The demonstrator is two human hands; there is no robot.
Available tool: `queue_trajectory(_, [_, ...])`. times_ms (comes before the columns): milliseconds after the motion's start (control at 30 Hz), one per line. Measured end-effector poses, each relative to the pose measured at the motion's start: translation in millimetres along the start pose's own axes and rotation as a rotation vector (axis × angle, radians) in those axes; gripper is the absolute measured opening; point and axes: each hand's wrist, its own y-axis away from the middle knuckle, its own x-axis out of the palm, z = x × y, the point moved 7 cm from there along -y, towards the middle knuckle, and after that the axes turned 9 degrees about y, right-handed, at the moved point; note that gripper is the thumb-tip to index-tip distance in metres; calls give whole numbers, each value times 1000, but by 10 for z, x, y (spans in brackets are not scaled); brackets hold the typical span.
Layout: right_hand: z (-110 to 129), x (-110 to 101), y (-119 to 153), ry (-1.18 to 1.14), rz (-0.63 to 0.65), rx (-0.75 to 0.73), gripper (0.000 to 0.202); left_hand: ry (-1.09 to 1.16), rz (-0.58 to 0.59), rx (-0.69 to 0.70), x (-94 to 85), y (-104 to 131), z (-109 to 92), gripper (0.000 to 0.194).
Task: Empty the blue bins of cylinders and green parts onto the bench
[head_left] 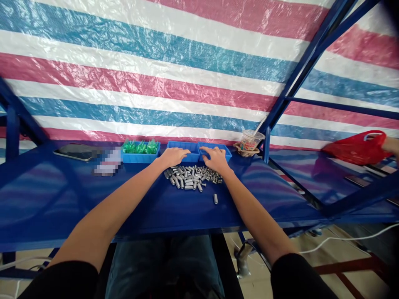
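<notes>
A pile of several small grey metal cylinders [191, 176] lies on the blue table [62, 195] in front of me, and one lone cylinder [215, 198] lies nearer to me. My left hand [172, 157] rests palm down at the pile's far left edge, by the middle blue tray [187, 146]. My right hand [216, 160] lies palm down at the pile's far right, touching the right blue tray [224, 150]. Whether either hand holds a cylinder is hidden under the fingers.
A blue tray with green pieces [140, 148] stands left of the other trays. A dark phone [75, 152] lies at the far left. A clear cup with a straw [250, 140] stands by a blue post [266, 145]. A red plastic bag [358, 147] lies at right, with another person's hand [392, 145] beside it.
</notes>
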Motion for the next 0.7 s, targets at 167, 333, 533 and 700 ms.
queue_trajectory(167, [-173,48,8,37,18,47,47,16,15,-24,1,-94,52,36])
queue_trajectory(333, [-76,61,34,24,17,32,44,36,6,-20,16,-98,14,37])
queue_trajectory(533, [-59,-30,92,12,-26,3,45,62,-92,-12,-324,-37,-29,41])
queue_trajectory(700, [-6,-177,134,0,-152,2,44,177,-254,-186,-851,700,-166,47])
